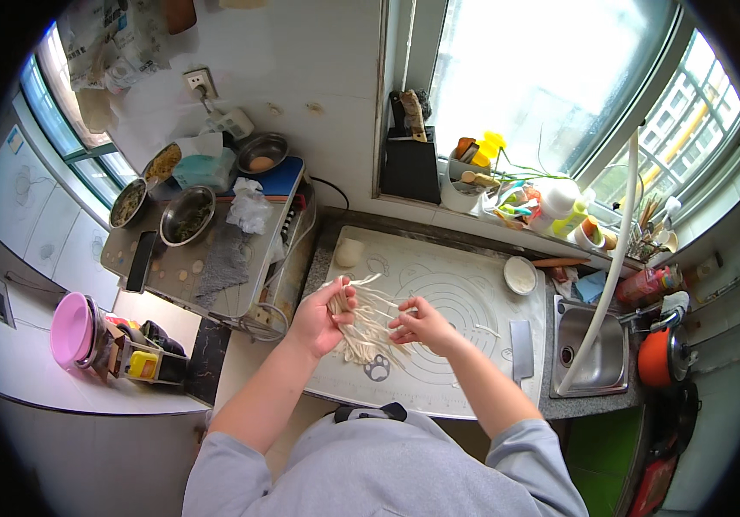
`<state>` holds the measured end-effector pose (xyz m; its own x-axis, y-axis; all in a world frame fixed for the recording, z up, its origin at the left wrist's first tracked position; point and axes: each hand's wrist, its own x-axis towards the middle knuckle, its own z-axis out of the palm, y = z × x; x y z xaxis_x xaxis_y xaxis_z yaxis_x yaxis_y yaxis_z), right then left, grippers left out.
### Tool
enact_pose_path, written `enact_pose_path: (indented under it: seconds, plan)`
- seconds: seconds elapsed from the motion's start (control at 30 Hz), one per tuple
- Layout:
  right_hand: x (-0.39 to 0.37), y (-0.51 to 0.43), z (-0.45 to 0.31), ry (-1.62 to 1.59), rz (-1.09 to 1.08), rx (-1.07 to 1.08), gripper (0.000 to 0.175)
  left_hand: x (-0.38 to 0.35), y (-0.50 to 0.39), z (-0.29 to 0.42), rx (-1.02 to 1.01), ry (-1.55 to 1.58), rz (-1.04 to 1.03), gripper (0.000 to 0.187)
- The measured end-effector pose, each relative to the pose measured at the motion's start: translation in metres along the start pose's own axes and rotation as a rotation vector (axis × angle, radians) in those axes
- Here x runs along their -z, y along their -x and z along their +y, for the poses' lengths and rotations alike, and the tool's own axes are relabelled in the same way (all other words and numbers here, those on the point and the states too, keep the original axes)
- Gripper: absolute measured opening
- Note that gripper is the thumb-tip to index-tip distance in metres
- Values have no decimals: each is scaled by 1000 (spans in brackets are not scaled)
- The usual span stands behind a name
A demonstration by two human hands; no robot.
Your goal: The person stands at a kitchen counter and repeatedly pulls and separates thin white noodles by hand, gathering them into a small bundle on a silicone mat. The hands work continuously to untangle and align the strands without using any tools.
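My left hand [325, 318] grips a bundle of raw, hand-cut noodles [365, 329], and loose strands fan out to the right and hang towards the mat. The bent fingers of my right hand [423, 326] are at the ends of some strands; whether they pinch one is unclear. Below both hands lies a pale pastry mat [467, 388] printed with circles and a paw. A lump of dough [349, 252] sits at the mat's far left corner. A cleaver [521, 349] rests along its right side, and a white bowl of flour [520, 276] stands at the far right corner.
To the left, a small table [176, 271] carries metal bowls, a phone [142, 262] and a grey cloth [224, 262]. A steel sink [593, 349] with a white hose [609, 291] is on the right. Utensils and bottles crowd the windowsill [460, 223]. An orange pot [661, 355] is beyond the sink.
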<state>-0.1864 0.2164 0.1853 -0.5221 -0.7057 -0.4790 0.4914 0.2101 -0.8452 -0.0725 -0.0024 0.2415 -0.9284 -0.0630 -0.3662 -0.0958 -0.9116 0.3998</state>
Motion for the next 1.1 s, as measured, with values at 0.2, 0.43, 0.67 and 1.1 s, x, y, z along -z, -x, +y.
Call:
enact_pose_path:
  seconds: [0.2,0.43,0.67,1.1]
  plan:
    - [6,-114,144,1050,404,249,20,15,18,-1,-31,-368,274,8]
    - [9,-109,122,1073,290,218,22,50,29,2,48,-122,278,11]
    - [-30,7,-66,265,-51,250,7,33,14,-7,-25,-169,146,16]
    - [-56,-6,-116,453,56,748,41,-21,2,-16,-9,-252,-180,22]
